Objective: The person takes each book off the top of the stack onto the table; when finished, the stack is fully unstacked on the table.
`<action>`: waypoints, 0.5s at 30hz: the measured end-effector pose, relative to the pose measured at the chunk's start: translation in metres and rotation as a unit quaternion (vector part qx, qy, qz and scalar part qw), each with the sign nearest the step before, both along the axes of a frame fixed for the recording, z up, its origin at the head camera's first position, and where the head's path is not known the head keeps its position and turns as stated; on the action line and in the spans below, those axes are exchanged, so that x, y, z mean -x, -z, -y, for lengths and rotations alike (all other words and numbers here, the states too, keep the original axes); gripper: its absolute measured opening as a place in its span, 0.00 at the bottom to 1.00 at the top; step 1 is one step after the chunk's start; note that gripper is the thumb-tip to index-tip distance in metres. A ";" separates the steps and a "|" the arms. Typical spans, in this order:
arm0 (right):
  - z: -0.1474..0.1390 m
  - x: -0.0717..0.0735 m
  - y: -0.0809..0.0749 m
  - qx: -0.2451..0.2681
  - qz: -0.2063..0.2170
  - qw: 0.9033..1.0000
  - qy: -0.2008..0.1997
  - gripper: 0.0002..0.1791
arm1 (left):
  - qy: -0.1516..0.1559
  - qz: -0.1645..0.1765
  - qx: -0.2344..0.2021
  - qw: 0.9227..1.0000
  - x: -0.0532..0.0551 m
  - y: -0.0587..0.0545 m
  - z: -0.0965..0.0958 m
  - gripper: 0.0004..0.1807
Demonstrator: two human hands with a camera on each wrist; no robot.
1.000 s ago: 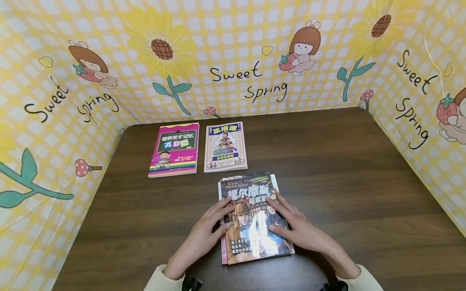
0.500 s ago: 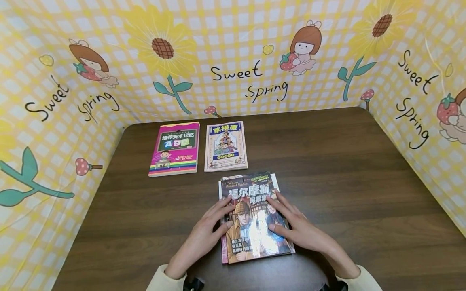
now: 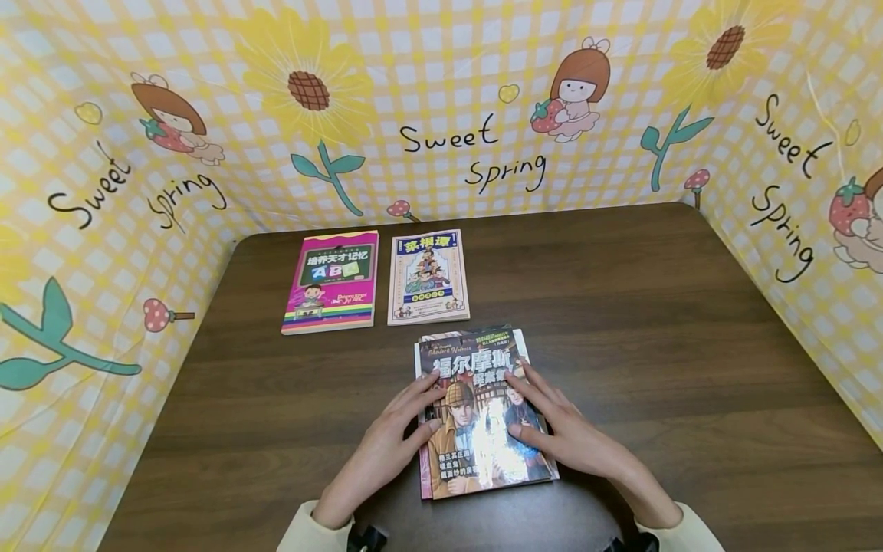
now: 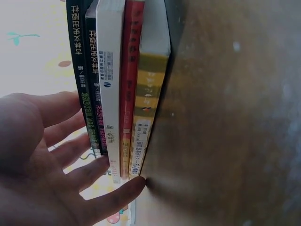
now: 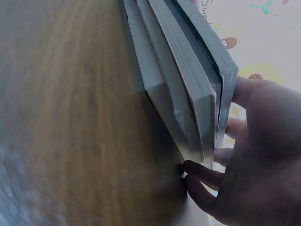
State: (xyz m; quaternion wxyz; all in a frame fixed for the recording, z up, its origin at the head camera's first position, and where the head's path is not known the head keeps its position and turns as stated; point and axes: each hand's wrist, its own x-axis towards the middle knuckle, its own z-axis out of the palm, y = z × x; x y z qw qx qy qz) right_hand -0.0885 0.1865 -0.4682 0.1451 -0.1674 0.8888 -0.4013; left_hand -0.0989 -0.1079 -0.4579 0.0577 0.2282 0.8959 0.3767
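A stack of several books lies near the front of the table, topped by a dark, glossy Sherlock Holmes book (image 3: pixel 458 452). My left hand (image 3: pixel 382 438) rests against its left side, thumb and fingers spread over the edge. On the right side, my right hand (image 3: pixel 579 438) lies the same way, thumb on the cover. Dark, white, red and yellow spines (image 4: pixel 109 80) show in the left wrist view, the lowest finger reaching the tabletop. The right wrist view shows the pale page edges (image 5: pixel 188 80), with fingers alongside them.
Two books lie apart at the back left of the brown wooden table (image 3: pixel 676 322): a pink ABC book (image 3: pixel 338 287) and a white-bordered book (image 3: pixel 428 280) to its right. Yellow checked cloth (image 3: pixel 448 84) walls off the back and both sides.
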 end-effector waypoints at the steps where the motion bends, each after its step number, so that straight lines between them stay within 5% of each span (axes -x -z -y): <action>1: 0.000 0.000 0.000 0.000 0.000 1.000 0.000 0.39 | 0.000 0.000 0.001 1.000 0.000 0.000 0.000 0.24; 15: -0.001 0.000 0.000 0.004 -0.009 1.000 -0.004 0.39 | 0.000 0.006 0.001 1.000 0.000 -0.001 -0.001 0.24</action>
